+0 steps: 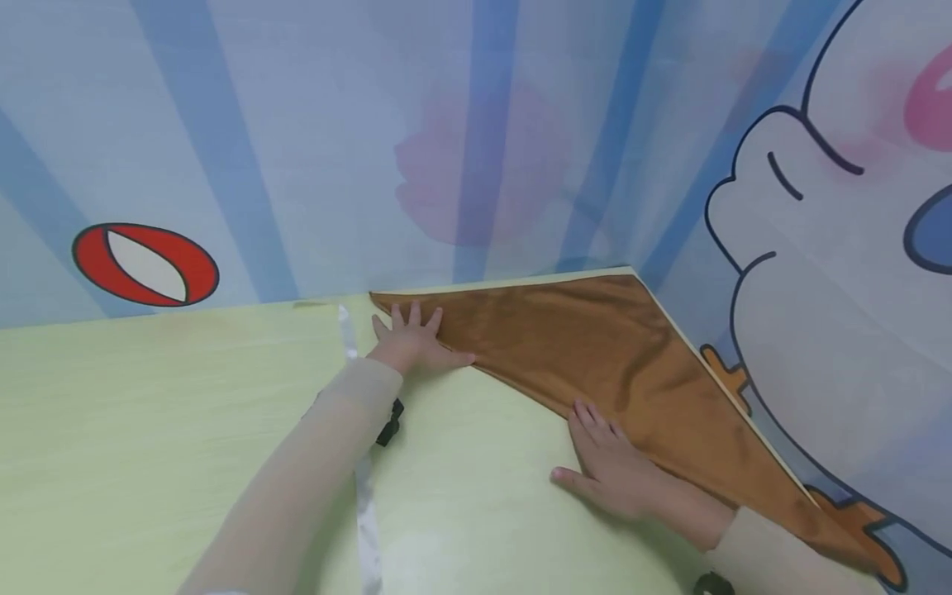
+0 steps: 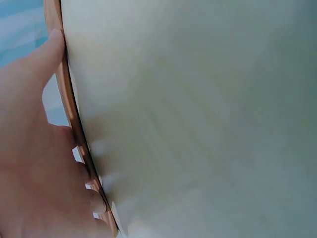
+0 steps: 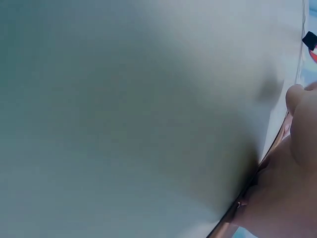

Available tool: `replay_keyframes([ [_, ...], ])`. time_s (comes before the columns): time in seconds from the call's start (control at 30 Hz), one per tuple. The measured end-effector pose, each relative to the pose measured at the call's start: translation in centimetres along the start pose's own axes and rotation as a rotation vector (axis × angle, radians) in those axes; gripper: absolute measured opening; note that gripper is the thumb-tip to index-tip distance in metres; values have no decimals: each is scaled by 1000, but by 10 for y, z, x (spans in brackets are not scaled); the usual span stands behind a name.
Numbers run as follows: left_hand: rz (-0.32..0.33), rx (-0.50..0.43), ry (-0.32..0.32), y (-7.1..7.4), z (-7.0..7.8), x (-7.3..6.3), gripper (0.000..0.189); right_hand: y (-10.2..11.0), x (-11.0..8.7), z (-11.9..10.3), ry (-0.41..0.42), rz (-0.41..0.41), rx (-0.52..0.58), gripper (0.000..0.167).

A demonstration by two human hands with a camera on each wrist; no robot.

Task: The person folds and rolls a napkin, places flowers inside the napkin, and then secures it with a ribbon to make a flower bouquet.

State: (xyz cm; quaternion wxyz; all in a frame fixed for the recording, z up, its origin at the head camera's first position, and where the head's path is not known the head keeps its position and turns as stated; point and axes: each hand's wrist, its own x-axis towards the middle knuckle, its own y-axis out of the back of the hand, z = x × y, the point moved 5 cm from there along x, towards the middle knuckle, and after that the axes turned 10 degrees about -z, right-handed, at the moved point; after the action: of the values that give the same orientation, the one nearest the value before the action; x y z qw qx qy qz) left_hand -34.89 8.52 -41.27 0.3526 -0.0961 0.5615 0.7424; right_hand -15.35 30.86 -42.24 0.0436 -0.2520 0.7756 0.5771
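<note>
Cloth (image 1: 535,322), brown, creased, lying on table (image 1: 186,430) corner beside printed wall (image 1: 335,124); likely light, soft, slightly slippery, hardly fragile; best held by pointed ends. Left hand (image 1: 416,343), right hand (image 1: 613,471): fingers extended at near edge, grasping nothing.

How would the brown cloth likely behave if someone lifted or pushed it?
The brown cloth looks floppy, given its soft wrinkles, so it would probably droop when lifted. It lies nearly flat on the table and seems thin, so likely light. Pushed, it may bunch up: creases show just beyond the right hand.
</note>
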Motion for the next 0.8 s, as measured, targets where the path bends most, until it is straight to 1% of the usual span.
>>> replay_keyframes([
  [0.1,-19,-12,7,4,-6,0,103,-6,-26,13,-60,34,45,84],
  [0.2,-22,-10,27,10,-15,0,102,-13,-51,25,-115,75,83,84],
  [0.23,-22,-5,35,12,-18,0,102,-15,-59,30,-140,77,103,84],
  [0.3,-21,6,52,15,-23,0,101,-22,-73,42,-193,55,153,87],
  [0.4,-33,8,63,17,-29,0,100,-33,-92,65,-320,-34,247,94],
  [0.47,-40,7,62,18,-31,0,100,-38,-104,83,-416,-92,279,100],
  [0.53,-41,8,61,18,-33,0,101,-43,-116,101,-508,-128,296,105],
  [0.63,-32,11,65,18,-35,1,102,-51,-135,124,-653,-150,296,115],
  [0.73,-27,14,70,19,-38,1,102,-59,-153,144,-787,-141,244,122],
  [0.8,-28,10,68,19,-39,1,102,-63,-163,157,-845,-133,209,121],
])
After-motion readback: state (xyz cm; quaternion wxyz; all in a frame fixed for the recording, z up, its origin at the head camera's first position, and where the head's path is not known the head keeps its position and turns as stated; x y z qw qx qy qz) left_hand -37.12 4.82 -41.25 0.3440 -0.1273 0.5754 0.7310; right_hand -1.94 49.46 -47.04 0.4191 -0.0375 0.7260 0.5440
